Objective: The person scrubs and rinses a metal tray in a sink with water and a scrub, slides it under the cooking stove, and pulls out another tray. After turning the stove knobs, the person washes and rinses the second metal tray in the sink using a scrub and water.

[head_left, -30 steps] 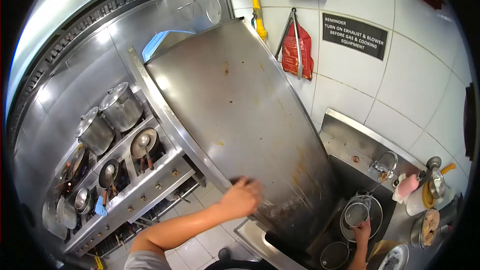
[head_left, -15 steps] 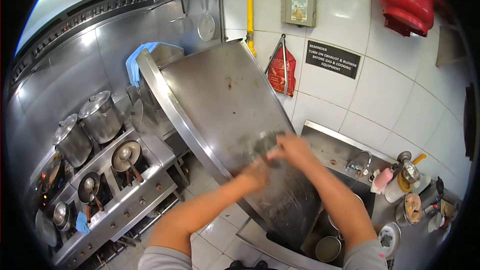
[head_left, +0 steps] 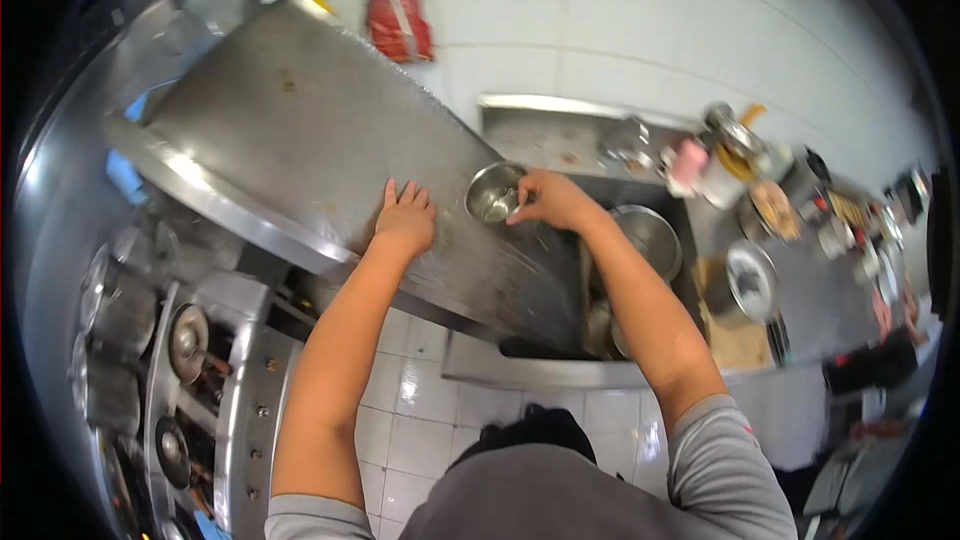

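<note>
My left hand (head_left: 407,221) lies flat on the steel counter (head_left: 300,130), fingers spread, with nothing in it. To its right, my right hand (head_left: 548,202) pinches the rim of a small round metal bowl (head_left: 494,194), which is over the counter near its back edge. Some clear liquid seems to be in the bowl, though blur makes this hard to tell. Beyond my right forearm, the sink (head_left: 592,275) holds a large round metal basin (head_left: 648,240), partly covered by the arm.
A faucet (head_left: 632,140) stands behind the sink. On the right counter are a pink bottle (head_left: 688,162), a pot (head_left: 750,280) and a bowl of food (head_left: 770,210). Pans (head_left: 188,342) and large pots (head_left: 118,300) sit on the stove at left. A red packet (head_left: 398,18) hangs on the wall.
The view has swung to the right. My right hand, in the sink a second ago, is now over the counter with the bowl. My left hand now rests flat, apart from the right.
</note>
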Demonstrator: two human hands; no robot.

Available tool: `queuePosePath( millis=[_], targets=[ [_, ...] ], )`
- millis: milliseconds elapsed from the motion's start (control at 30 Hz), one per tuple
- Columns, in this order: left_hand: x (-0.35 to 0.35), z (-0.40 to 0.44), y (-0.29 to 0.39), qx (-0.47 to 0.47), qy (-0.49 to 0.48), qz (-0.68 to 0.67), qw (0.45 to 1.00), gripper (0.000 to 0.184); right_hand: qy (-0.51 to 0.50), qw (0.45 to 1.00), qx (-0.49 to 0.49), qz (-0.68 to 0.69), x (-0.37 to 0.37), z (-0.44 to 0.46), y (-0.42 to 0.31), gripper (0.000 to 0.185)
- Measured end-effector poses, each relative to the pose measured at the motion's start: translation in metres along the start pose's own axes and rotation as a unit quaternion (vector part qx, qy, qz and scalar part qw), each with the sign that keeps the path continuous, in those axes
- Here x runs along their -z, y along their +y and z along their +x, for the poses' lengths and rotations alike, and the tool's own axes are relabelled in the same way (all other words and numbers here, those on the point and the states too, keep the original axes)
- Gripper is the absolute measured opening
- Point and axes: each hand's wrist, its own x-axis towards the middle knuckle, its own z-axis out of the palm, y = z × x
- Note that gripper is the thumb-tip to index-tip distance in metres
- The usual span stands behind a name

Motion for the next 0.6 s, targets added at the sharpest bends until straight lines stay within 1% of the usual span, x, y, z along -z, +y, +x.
queuePosePath(
  millis=[33,67,100,133,167,233,267,300,333,367,400,433,467,500,533,567,600],
  targets=[
    [-0.008,0.002,0.025,-0.03,-0.039,-0.004,0.999,0.058,0.016,1.0,0.001,-0.017,-0.011,-0.034,0.028,0.041],
    [-0.015,0.005,0.05,-0.076,-0.068,-0.034,0.994,0.053,0.033,0.999,0.01,-0.037,-0.02,-0.069,0.056,0.041],
    [-0.024,0.006,0.076,-0.116,-0.097,-0.061,0.987,0.048,0.031,0.998,-0.005,-0.059,-0.03,-0.104,0.083,0.041],
    [-0.038,0.008,0.102,-0.15,-0.093,-0.092,0.98,0.045,0.03,0.996,-0.013,-0.081,-0.036,-0.138,0.102,0.041],
    [-0.056,0.01,0.128,-0.181,-0.091,-0.124,0.971,0.043,0.004,0.993,-0.073,-0.093,-0.037,-0.171,0.109,0.041],
    [-0.091,0.008,0.172,-0.244,-0.087,-0.22,0.94,0.038,-0.027,0.97,-0.079,-0.227,-0.045,-0.219,0.126,0.04],
    [-0.09,0.002,0.187,-0.251,-0.118,-0.202,0.939,0.039,-0.027,0.969,-0.086,-0.231,-0.045,-0.223,0.124,0.04],
    [-0.088,-0.002,0.202,-0.263,-0.146,-0.181,0.936,0.039,-0.062,0.958,-0.096,-0.263,-0.047,-0.227,0.119,0.041],
    [-0.095,-0.001,0.211,-0.271,-0.159,-0.207,0.927,0.036,-0.092,0.944,-0.114,-0.294,-0.046,-0.232,0.109,0.042],
    [-0.101,0.003,0.218,-0.286,-0.17,-0.229,0.915,0.033,-0.103,0.93,-0.104,-0.338,-0.048,-0.219,0.091,0.045],
    [-0.107,0.007,0.217,-0.3,-0.171,-0.176,0.922,0.033,-0.109,0.923,-0.115,-0.352,-0.046,-0.197,0.062,0.047],
    [-0.109,0.017,0.211,-0.31,-0.168,-0.121,0.928,0.033,-0.088,0.929,-0.079,-0.352,-0.051,-0.171,0.047,0.044],
    [-0.093,0.019,0.197,-0.339,-0.181,-0.038,0.922,0.035,0.016,0.95,-0.089,-0.298,-0.063,-0.139,0.029,0.036],
    [-0.101,0.021,0.171,-0.327,-0.089,-0.05,0.94,0.043,-0.016,0.963,-0.022,-0.268,-0.056,-0.103,-0.002,0.028],
    [-0.115,0.043,0.144,-0.307,-0.027,-0.171,0.936,0.052,0.037,0.961,-0.041,-0.272,-0.059,-0.072,-0.038,0.03],
    [-0.106,0.046,0.116,-0.272,0.059,-0.39,0.878,0.062,0.037,0.939,0.056,-0.336,-0.066,-0.036,-0.057,0.03],
    [-0.068,0.035,0.084,-0.235,0.105,-0.41,0.875,0.054,0.091,0.912,0.079,-0.392,-0.066,-0.006,-0.084,0.03]
  ],
)
